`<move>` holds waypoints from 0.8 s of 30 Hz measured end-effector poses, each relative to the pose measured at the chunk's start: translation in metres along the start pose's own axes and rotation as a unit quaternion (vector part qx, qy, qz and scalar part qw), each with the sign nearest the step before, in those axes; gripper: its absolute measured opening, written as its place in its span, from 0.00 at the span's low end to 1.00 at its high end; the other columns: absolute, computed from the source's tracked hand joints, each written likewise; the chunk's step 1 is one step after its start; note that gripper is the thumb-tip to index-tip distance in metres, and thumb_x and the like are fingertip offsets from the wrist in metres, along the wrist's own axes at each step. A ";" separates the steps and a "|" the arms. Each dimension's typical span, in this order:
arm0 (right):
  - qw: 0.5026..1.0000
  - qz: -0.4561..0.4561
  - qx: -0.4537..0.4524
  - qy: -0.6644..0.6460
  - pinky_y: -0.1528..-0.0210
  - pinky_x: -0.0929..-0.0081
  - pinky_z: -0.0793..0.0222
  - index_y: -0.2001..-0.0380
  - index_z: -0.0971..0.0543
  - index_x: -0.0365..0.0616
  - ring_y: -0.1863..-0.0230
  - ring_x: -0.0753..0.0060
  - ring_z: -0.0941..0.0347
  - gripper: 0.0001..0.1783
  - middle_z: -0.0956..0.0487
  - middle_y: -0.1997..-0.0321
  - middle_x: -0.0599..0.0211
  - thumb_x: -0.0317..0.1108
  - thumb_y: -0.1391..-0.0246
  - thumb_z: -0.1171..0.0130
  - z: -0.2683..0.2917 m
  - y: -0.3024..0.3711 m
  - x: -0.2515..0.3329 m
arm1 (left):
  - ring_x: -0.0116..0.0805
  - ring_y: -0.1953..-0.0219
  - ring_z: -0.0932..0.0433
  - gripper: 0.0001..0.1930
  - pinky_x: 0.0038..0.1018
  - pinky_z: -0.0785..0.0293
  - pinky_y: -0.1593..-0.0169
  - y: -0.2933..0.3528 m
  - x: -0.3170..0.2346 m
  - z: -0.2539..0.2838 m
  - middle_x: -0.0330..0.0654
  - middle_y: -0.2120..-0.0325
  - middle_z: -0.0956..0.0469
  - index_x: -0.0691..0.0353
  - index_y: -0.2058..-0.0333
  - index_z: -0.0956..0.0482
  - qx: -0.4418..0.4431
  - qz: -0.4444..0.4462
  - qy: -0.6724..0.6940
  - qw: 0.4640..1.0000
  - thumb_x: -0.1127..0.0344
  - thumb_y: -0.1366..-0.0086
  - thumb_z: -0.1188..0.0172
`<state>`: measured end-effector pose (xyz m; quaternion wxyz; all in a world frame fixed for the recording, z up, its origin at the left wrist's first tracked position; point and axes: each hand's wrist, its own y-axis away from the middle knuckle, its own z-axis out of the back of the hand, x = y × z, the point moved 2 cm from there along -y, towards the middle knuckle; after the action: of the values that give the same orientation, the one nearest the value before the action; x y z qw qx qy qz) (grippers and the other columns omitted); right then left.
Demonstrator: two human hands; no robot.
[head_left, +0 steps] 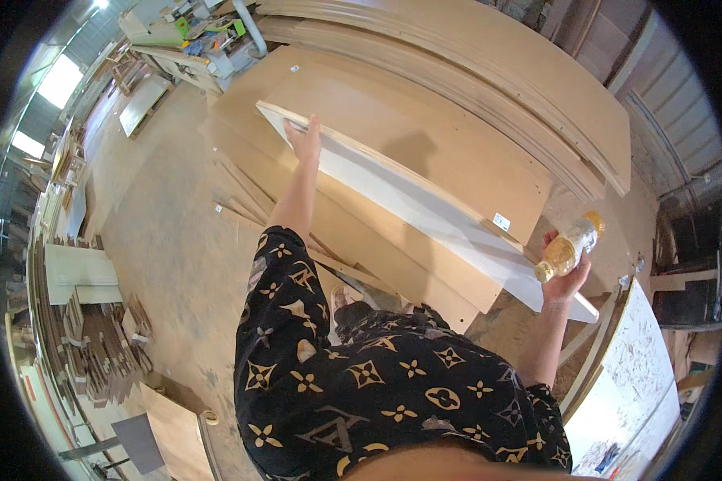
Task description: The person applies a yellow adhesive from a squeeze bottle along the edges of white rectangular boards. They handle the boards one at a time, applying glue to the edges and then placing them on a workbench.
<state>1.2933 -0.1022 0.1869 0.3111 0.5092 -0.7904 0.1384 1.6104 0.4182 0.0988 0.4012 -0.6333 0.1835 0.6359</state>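
Broadly, a dusty workshop floor (168,200) of dull grey-brown spreads to the left of the left hand, with a heap of thin wooden offcuts (104,345) lower down, well apart from it. Beyond both hands lies a thick stack of large tan panels (457,48), smooth, flat and straight-edged, and a lower tan panel (449,132) lies nearer, its face matte and even. To the right of and below the right hand is a white sheet (626,385) with a scuffed, dark-flecked surface. Spanning the space between the hands is a long, narrow white-faced board (393,202), tilted, its raw pale wood edge uppermost and its right end showing past the right wrist. The left forearm reaches forward, nearly straight, from a black sleeve (285,280) with pale gold motifs, and the left hand (303,144) is closed over the board's edge near its left end. The right hand (568,282) is wrapped around a clear, amber-tinted bottle (565,250), waisted and slanted, its capped end toward the left; whether this hand also touches the board I cannot tell. Left of the bottle, a small white label (501,221) sits near the board's edge.
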 end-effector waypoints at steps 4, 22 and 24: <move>0.994 0.063 0.084 0.036 0.43 0.55 0.33 0.44 0.36 0.38 0.47 0.50 0.29 0.30 0.26 0.49 0.50 0.46 0.45 0.51 0.007 0.002 -0.001 | 0.48 0.37 0.43 0.49 0.41 0.40 0.37 -0.042 0.024 -0.002 0.56 0.37 0.47 0.68 0.36 0.50 0.062 0.151 0.016 0.986 0.54 0.49 0.31; 0.877 0.345 -0.248 0.225 0.45 0.65 0.35 0.47 0.32 0.38 0.49 0.65 0.28 0.24 0.24 0.51 0.59 0.43 0.42 0.51 0.071 0.063 -0.013 | 0.58 0.54 0.33 0.17 0.57 0.24 0.55 -0.101 -0.012 0.045 0.53 0.54 0.38 0.60 0.58 0.36 0.190 0.417 0.072 0.886 0.67 0.46 0.43; 0.884 0.345 -0.242 0.203 0.44 0.63 0.34 0.45 0.34 0.37 0.47 0.62 0.27 0.26 0.24 0.49 0.56 0.44 0.41 0.53 0.062 0.069 -0.014 | 0.57 0.54 0.33 0.16 0.57 0.25 0.54 -0.111 -0.018 0.038 0.52 0.53 0.38 0.59 0.58 0.35 0.224 0.388 0.089 0.890 0.67 0.46 0.43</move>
<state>1.2140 -0.0949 0.1371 0.5108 0.0743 -0.8446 0.1418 1.6651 0.5092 0.1516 0.2362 -0.4588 0.5870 0.6238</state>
